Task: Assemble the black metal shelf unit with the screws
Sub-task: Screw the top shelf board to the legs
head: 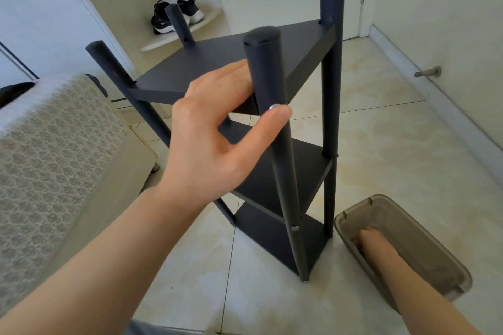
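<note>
The left forearm fills the foreground and leads up to the left hand (215,128), which grasps the near post (265,62) of the black metal shelf unit (294,171). The fingers (239,76) pass behind the post and lie on the top shelf (206,62). The thumb (275,115) comes round the front and presses its pad against a silver screw (273,107) seated in the post at that shelf's level. Far below the thumb on the same post, a second screw (294,228) sits at the bottom shelf. The unit stands upright on the tiled floor (381,130), with three shelves between four posts.

Down and to the right of the thumb, the right hand (373,242) reaches into a smoky translucent plastic box (422,239) lying on the floor just beside the unit's foot. Its fingers are blurred behind the cloudy wall, so I cannot tell whether they are curled on anything or loose.

The step in hand looks like fastening the top shelf to this post: one hand steadies the joint and keeps the screw in its hole while the other fetches a tool or more screws from the box. The next move likely calls for keeping thumb pressure straight along the screw so it does not tip out of its thread, and holding the post tight to the shelf corner while the other hand comes up.
</note>
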